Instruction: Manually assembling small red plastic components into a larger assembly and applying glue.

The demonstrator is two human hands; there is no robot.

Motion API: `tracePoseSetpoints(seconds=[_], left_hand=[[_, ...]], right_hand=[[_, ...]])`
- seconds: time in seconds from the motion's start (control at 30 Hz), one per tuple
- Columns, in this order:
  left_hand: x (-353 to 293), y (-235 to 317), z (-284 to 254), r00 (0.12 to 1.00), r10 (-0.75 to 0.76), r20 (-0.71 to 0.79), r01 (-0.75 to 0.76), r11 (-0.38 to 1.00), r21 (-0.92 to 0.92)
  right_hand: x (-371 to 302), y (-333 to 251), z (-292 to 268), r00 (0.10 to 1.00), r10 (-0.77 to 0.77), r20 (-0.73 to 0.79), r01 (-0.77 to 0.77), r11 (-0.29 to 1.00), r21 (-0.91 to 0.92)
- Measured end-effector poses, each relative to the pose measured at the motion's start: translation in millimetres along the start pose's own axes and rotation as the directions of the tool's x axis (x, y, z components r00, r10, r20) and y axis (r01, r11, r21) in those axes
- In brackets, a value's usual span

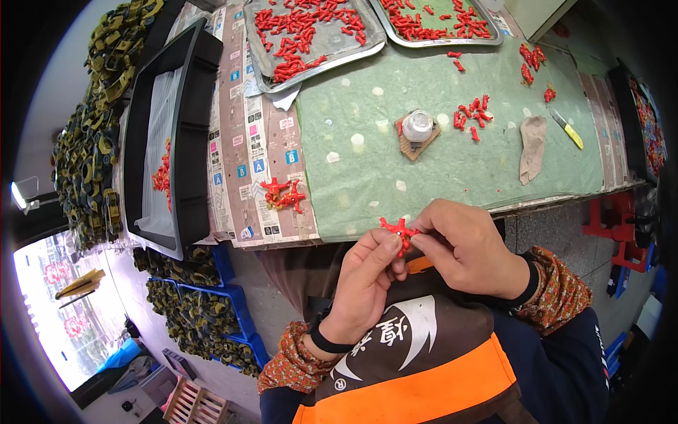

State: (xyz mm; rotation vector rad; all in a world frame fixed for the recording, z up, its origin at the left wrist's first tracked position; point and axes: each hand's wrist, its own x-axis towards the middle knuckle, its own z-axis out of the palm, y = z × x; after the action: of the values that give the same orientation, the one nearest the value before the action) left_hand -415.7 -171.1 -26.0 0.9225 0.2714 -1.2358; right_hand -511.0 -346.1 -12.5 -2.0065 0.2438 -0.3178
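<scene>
Close to the table's front edge, both my hands meet on a small red plastic figure (400, 230) with limbs sticking out. My left hand (369, 272) pinches its body between thumb and fingers. The thumb and forefinger of my right hand (470, 247) grip one of its side limbs. Part of the figure is hidden behind my fingers. To the left, a few finished-looking red and gold figures (282, 195) lie together on the patterned paper. Ahead of my hands stands a small whitish jar (417, 126) on a wooden block (415, 148).
Metal trays (321, 60) of red parts stand at the back. Loose red pieces (474, 113) lie right of the jar, near a beige cloth piece (532, 148) and a yellow-handled knife (567, 132). A black bin (192, 134) stands left; blue crates (244, 311) sit below it.
</scene>
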Motion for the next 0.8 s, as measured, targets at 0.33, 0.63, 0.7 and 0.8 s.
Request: tracePoseSetpoints(seconds=[0.33,0.63,0.7,0.8], left_hand=[[2,0,-6,0.996,0.022,0.087,-0.026,0.999,0.035],[7,2,-10,0.777,0.58,0.242,-0.607,0.59,0.532],[12,15,-23,0.495,0.604,0.624,-0.764,-0.04,0.644],[15,22,-24,0.372,0.563,0.738,-0.754,-0.28,0.594]], right_hand=[[1,-2,-4,0.998,0.044,0.043,-0.047,0.996,0.075],[-2,-4,-13,0.935,0.214,0.282,-0.327,0.827,0.458],[-3,-1,-14,0.917,0.241,0.319,-0.38,0.773,0.508],[-2,1,-13,0.887,0.27,0.374,-0.448,0.697,0.56]])
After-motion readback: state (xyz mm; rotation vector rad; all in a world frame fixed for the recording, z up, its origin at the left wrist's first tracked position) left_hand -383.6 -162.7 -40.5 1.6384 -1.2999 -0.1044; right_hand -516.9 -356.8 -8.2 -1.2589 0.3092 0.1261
